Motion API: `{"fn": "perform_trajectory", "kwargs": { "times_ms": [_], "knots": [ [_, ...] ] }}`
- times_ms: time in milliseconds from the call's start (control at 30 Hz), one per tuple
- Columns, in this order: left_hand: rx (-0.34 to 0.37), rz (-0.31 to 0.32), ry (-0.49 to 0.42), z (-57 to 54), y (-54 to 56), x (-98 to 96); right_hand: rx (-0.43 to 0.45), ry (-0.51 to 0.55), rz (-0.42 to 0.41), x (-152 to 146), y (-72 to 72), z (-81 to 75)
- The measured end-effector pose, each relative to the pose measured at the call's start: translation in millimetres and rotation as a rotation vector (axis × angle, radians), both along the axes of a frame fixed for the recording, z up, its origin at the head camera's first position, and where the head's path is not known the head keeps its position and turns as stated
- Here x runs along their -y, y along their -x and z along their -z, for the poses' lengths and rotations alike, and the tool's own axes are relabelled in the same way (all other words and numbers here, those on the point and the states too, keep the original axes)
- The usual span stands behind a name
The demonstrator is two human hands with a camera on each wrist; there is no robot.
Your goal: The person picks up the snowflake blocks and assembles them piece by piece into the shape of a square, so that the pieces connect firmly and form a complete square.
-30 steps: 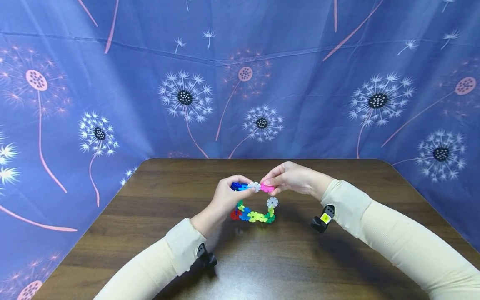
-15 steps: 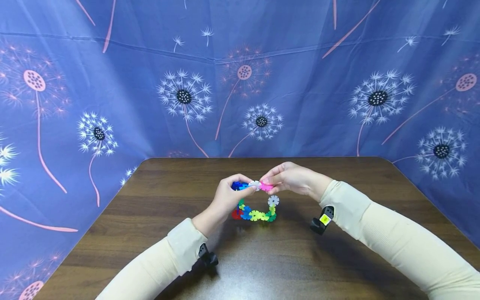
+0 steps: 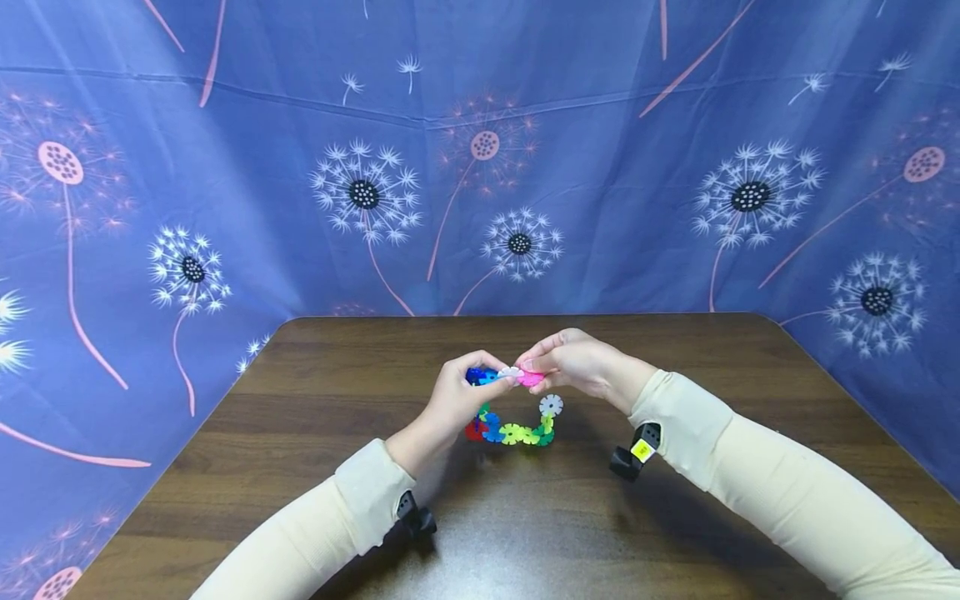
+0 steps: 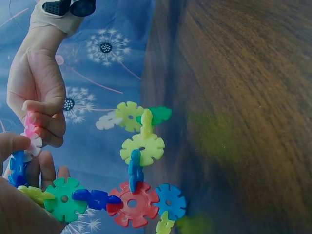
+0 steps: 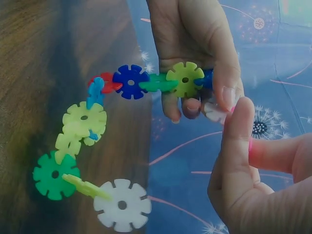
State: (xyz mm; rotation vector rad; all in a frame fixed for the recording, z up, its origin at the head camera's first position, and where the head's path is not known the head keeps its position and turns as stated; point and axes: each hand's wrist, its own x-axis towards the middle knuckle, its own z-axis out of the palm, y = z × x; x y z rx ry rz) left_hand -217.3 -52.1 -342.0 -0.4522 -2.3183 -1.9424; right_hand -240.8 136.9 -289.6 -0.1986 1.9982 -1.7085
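Observation:
Slotted plastic flower discs in several colors are linked into a curved chain (image 3: 512, 433). My left hand (image 3: 450, 396) pinches a white disc (image 3: 510, 372) at the upper end, with blue discs beside its fingers. A pink disc (image 3: 532, 378) joins that white one, and my right hand (image 3: 577, 358) pinches it between thumb and fingers, covering much of it. Below the hands the chain hangs through a red disc (image 4: 141, 212) and a green disc (image 5: 54, 181). Its far end is another white disc (image 5: 122, 204), apart from the pink one.
A brown wooden table (image 3: 510, 517) lies beneath the hands. Blue cloth (image 3: 600, 167) with dandelion prints hangs behind its back edge and along the left side. Black wrist cameras (image 3: 416, 515) sit under both cuffs.
The pink and white discs between my hands have tilted. My right hand and forearm have shifted slightly left and down, and the hanging white end disc has drifted a little to the right.

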Motion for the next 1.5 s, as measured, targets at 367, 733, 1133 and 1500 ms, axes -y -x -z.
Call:
{"fn": "perform_trajectory", "kwargs": {
  "times_ms": [367, 733, 1133, 1500],
  "knots": [
    [0.008, -0.01, 0.118, -10.1, 2.9, 3.5, 0.024, 0.049, 0.021, -4.3, -2.1, -0.1],
    [-0.152, -0.02, 0.333, -20.0, 5.3, 7.3, 0.025, 0.131, 0.01, -2.4, -4.2, 3.2],
    [-0.088, -0.037, 0.248, -14.7, 2.1, 12.5, 0.055, 0.187, -0.047, -6.3, 2.6, 10.1],
    [-0.038, 0.005, 0.176, -22.1, -3.3, 19.0, -0.046, 0.175, -0.008, -11.3, 26.2, 38.2]
  ]
}}
